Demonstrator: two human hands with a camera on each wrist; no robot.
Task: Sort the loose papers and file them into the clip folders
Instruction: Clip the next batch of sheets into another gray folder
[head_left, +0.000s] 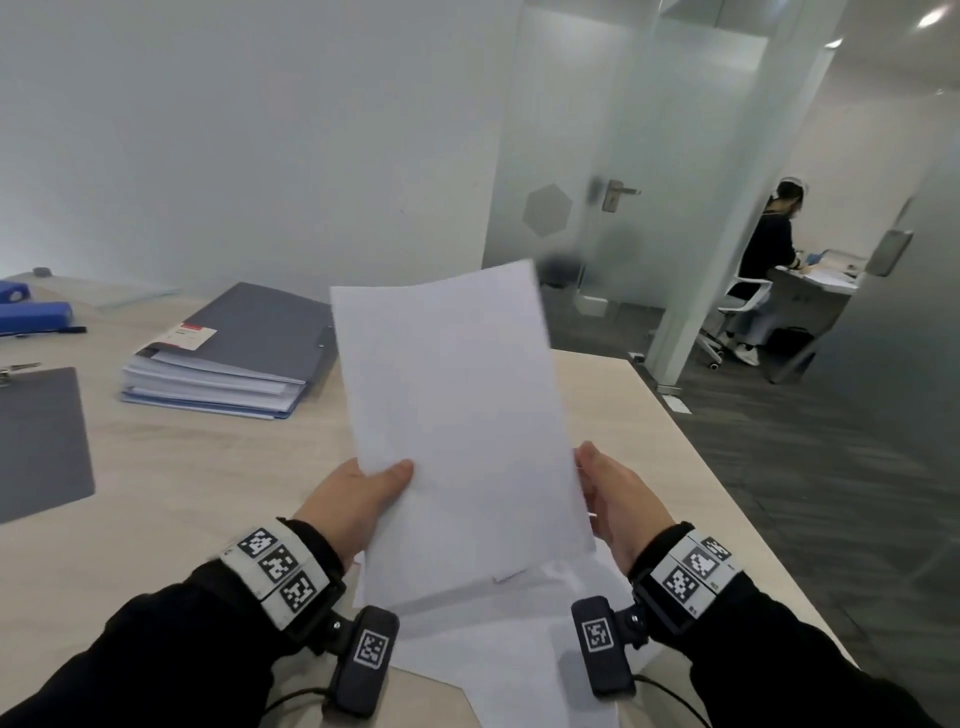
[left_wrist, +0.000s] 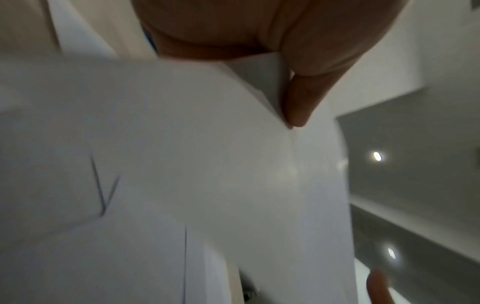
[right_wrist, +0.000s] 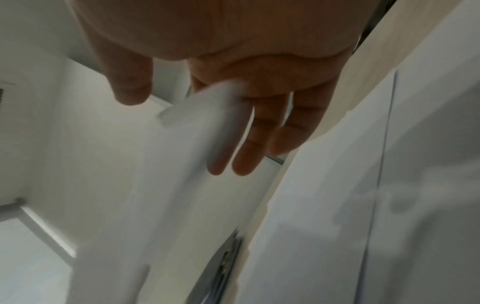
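Your left hand (head_left: 358, 499) pinches the lower left edge of the raised sheets (head_left: 457, 415), thumb on top; your right hand (head_left: 618, 499) lies against their right edge with fingers nearly straight, gripping nothing; the sheets stand upright between both hands, above more loose papers (head_left: 509, 670) on the table (head_left: 208, 467); a stuffed grey clip folder (head_left: 244, 353) lies well apart, far left.

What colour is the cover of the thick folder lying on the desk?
Grey-blue, with a red-and-white label near its corner; the folder shows best in the head view.
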